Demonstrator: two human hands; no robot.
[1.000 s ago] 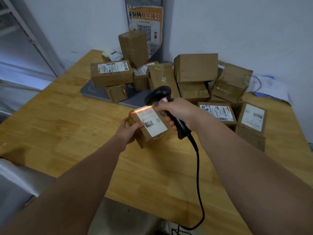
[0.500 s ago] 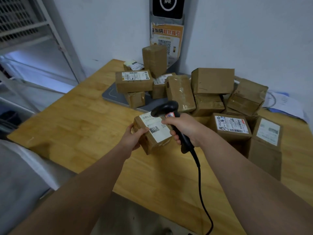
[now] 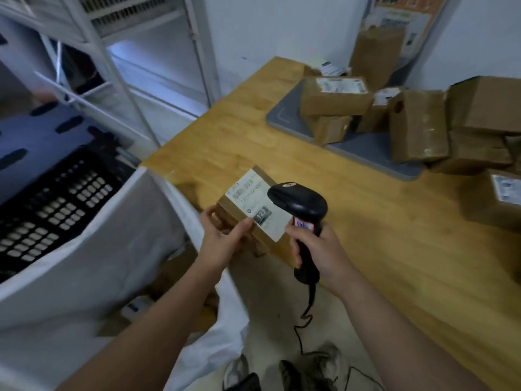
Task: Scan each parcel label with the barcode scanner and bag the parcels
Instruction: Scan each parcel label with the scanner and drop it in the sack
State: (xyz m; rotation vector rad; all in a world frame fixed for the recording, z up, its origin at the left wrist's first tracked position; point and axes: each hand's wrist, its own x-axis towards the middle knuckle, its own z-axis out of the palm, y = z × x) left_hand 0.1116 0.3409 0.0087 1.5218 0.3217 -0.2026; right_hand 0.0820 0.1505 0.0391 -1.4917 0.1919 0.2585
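My left hand (image 3: 222, 235) grips a small brown parcel (image 3: 248, 213) with a white label on top, held over the near left corner of the wooden table (image 3: 394, 249). My right hand (image 3: 318, 249) holds the black barcode scanner (image 3: 300, 207) by its handle, its head right beside the parcel's label. The scanner's cable hangs down toward the floor. A large white bag (image 3: 112, 263) stands open just left of the parcel, with a few parcels visible inside.
Several brown parcels (image 3: 417, 122) are piled at the back right of the table, some on a grey scale pad (image 3: 287, 117). A black perforated crate (image 3: 48, 201) and a white metal rack (image 3: 127, 66) stand to the left.
The view has swung left and down. Both hands have carried the parcel and scanner from mid-table toward the near left corner beside the bag. The scan light seen earlier is gone.
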